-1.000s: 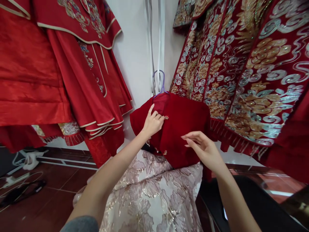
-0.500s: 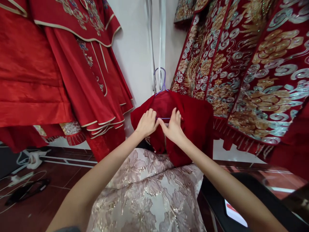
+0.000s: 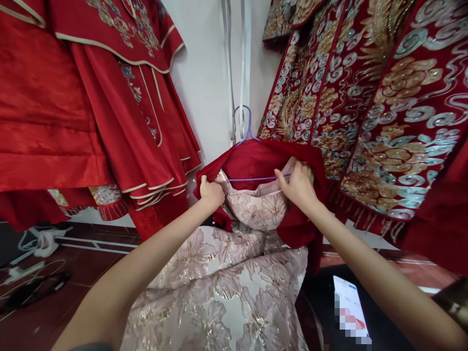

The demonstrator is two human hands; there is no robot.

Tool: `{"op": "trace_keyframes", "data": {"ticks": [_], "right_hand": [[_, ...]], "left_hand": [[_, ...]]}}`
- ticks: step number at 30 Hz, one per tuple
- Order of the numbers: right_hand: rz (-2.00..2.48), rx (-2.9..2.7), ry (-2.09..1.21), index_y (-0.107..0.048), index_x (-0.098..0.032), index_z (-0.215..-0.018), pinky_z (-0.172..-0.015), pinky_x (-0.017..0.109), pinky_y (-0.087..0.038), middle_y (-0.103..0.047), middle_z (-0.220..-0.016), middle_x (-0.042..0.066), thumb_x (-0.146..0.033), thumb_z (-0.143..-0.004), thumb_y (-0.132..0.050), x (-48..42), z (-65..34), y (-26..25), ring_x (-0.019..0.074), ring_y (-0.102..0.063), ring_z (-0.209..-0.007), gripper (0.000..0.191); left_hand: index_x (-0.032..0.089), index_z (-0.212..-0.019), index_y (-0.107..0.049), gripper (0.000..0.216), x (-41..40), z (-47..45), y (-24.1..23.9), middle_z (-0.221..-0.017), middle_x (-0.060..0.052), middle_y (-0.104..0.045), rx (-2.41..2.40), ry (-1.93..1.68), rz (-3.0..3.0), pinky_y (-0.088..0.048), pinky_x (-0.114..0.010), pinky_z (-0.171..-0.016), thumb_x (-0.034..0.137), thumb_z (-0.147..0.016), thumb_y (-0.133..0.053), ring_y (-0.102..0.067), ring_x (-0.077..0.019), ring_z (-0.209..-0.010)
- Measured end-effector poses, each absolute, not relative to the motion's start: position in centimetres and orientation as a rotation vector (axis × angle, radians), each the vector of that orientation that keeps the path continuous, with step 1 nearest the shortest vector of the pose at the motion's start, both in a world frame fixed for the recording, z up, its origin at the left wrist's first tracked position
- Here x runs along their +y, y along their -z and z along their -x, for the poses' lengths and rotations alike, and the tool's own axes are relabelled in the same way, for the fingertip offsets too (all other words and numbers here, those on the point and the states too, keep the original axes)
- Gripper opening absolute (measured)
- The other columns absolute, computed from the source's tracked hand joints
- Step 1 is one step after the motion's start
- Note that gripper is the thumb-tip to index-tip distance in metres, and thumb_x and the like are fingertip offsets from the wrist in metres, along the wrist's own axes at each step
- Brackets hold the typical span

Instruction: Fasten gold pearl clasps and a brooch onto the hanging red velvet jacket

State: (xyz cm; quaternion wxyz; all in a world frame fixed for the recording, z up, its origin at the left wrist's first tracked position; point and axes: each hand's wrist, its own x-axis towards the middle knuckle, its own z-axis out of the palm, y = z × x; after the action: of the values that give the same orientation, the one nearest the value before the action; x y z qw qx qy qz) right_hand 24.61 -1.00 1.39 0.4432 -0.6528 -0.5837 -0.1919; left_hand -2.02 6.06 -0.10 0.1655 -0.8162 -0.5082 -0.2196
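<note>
A dark red velvet jacket [image 3: 256, 158] hangs on a purple wire hanger [image 3: 245, 127] over a pink and gold brocade dress [image 3: 226, 287]. My left hand [image 3: 211, 191] is closed on the jacket's left front edge. My right hand [image 3: 298, 185] is closed on the right front edge, beside the hanger's bar. Both hands hold the jacket apart, so the brocade bodice [image 3: 256, 207] shows between them.
Red satin robes [image 3: 91, 112] hang at the left, heavily embroidered red and gold garments [image 3: 369, 97] at the right. A white wall with straps [image 3: 236, 58] is behind. A phone [image 3: 349, 309] lies on a dark surface at lower right. Cables [image 3: 32, 278] lie on the tiled floor.
My hands came together at the middle of the jacket front, then moved apart, pulling the two sides open and uncovering the brocade bodice.
</note>
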Motion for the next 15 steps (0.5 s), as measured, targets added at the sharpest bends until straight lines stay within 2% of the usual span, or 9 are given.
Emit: {"op": "trace_keyframes", "data": {"ticks": [3, 5, 7, 9, 10, 12, 14, 15], "right_hand": [[1.622, -1.424, 0.430, -0.042, 0.002, -0.129, -0.098, 0.056, -0.037, -0.050, -0.121, 0.032, -0.055, -0.088, -0.045, -1.1, -25.4, -2.4, 0.0436, -0.045, -0.120, 0.070], [1.588, -1.432, 0.395, -0.042, 0.002, -0.129, -0.101, 0.054, -0.036, -0.049, -0.123, 0.031, -0.052, -0.087, -0.048, -1.0, -25.6, -2.9, 0.0420, -0.044, -0.122, 0.068], [1.517, -1.449, 0.356, -0.042, -0.001, -0.128, -0.103, 0.052, -0.035, -0.048, -0.124, 0.030, -0.049, -0.088, -0.048, -1.0, -25.8, -3.1, 0.0394, -0.045, -0.123, 0.063], [1.442, -1.456, 0.319, -0.043, -0.005, -0.127, -0.104, 0.052, -0.035, -0.048, -0.125, 0.027, -0.047, -0.088, -0.048, -1.2, -26.0, -3.1, 0.0370, -0.047, -0.121, 0.058], [1.414, -1.449, 0.308, -0.044, -0.007, -0.126, -0.104, 0.052, -0.036, -0.048, -0.125, 0.026, -0.047, -0.088, -0.048, -1.3, -26.0, -3.1, 0.0360, -0.048, -0.120, 0.056], [1.365, -1.435, 0.313, -0.045, -0.009, -0.124, -0.103, 0.051, -0.036, -0.048, -0.123, 0.024, -0.045, -0.088, -0.048, -1.6, -26.1, -3.1, 0.0342, -0.049, -0.118, 0.052], [1.313, -1.451, 0.347, -0.044, -0.010, -0.126, -0.103, 0.050, -0.037, -0.049, -0.123, 0.022, -0.043, -0.088, -0.049, -2.0, -26.2, -3.3, 0.0324, -0.049, -0.119, 0.051], [1.292, -1.468, 0.365, -0.042, -0.011, -0.129, -0.103, 0.049, -0.038, -0.049, -0.125, 0.021, -0.042, -0.088, -0.049, -2.0, -26.2, -3.4, 0.0317, -0.048, -0.120, 0.052]], "left_hand": [[0.019, -0.059, -0.066, 0.021, 6.9, 2.1, -1.7, -0.054, -0.010, -0.065, -1.533, 0.359, 2.202, -0.014, -0.062, -0.103, 0.028, -0.074, -0.055, -0.066, -0.0337, -0.076], [0.019, -0.063, -0.068, 0.017, 7.1, 2.2, -2.4, -0.060, -0.010, -0.068, -1.530, 0.240, 2.089, -0.012, -0.065, -0.103, 0.029, -0.074, -0.059, -0.066, -0.0352, -0.083], [0.019, -0.076, -0.071, 0.016, 6.7, 2.4, -2.3, -0.077, -0.013, -0.072, -1.512, 0.233, 1.981, -0.010, -0.070, -0.103, 0.032, -0.074, -0.063, -0.063, -0.0395, -0.097], [0.015, -0.097, -0.070, 0.030, 5.8, 2.5, -1.4, -0.106, -0.020, -0.069, -1.569, 0.290, 1.884, -0.012, -0.073, -0.102, 0.033, -0.075, -0.065, -0.054, -0.0442, -0.114], [0.012, -0.109, -0.067, 0.038, 5.3, 2.6, -0.8, -0.123, -0.024, -0.061, -1.626, 0.313, 1.858, -0.018, -0.073, -0.101, 0.032, -0.077, -0.063, -0.050, -0.0455, -0.120], [0.010, -0.130, -0.053, 0.051, 4.5, 3.0, 0.0, -0.148, -0.028, -0.035, -1.748, 0.298, 1.875, -0.037, -0.064, -0.095, 0.025, -0.082, -0.058, -0.047, -0.0455, -0.124], [0.010, -0.140, -0.038, 0.060, 4.0, 3.8, 0.1, -0.156, -0.028, -0.012, -1.810, 0.215, 1.968, -0.050, -0.049, -0.086, 0.015, -0.082, -0.054, -0.053, -0.0403, -0.119], [0.009, -0.143, -0.033, 0.064, 3.9, 4.4, -0.3, -0.157, -0.028, -0.006, -1.806, 0.170, 2.018, -0.053, -0.042, -0.082, 0.012, -0.081, -0.053, -0.057, -0.0363, -0.115]]}}
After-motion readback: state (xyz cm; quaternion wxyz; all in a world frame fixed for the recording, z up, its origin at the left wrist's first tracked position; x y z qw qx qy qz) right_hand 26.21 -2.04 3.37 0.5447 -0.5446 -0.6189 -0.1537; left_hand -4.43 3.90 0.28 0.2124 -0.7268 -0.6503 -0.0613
